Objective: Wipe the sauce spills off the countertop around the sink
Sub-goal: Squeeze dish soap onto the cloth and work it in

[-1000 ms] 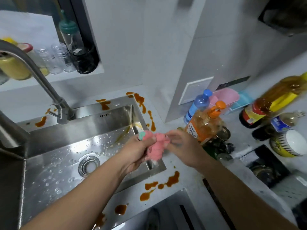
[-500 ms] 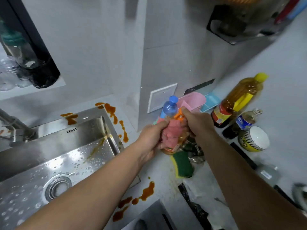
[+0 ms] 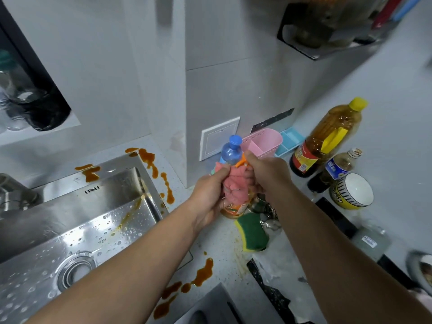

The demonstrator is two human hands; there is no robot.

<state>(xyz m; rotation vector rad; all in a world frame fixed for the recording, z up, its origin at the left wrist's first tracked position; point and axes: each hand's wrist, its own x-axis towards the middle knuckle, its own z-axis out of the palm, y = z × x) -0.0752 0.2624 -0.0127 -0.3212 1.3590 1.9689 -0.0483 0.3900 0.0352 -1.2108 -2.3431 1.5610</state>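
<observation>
The left hand (image 3: 208, 195) grips the pink cloth (image 3: 236, 185) from the left side with curled fingers, and the right hand (image 3: 268, 174) holds the same cloth from the right side, also with curled fingers, so the cloth is bunched between both hands. The cloth is held above the countertop (image 3: 222, 249), in front of an orange bottle (image 3: 233, 208) whose orange pump (image 3: 242, 163) shows just beside the right hand. A bottle with a blue cap (image 3: 231, 150) stands just behind the cloth. A green and yellow sponge (image 3: 252, 232) lies below the hands, near the orange bottle. The sauce spills are apart from the cloth: one trail (image 3: 203, 273) lies on the front of the countertop between the two forearms, another trail (image 3: 152, 164) runs along the right rim of the sink (image 3: 70, 218), and a third patch (image 3: 91, 171) sits behind the sink. To the right, an oil bottle (image 3: 327, 136) and a bowl (image 3: 353, 191) crowd the counter. The strip of counter between the sink edge and the sponge has no objects on it.
</observation>
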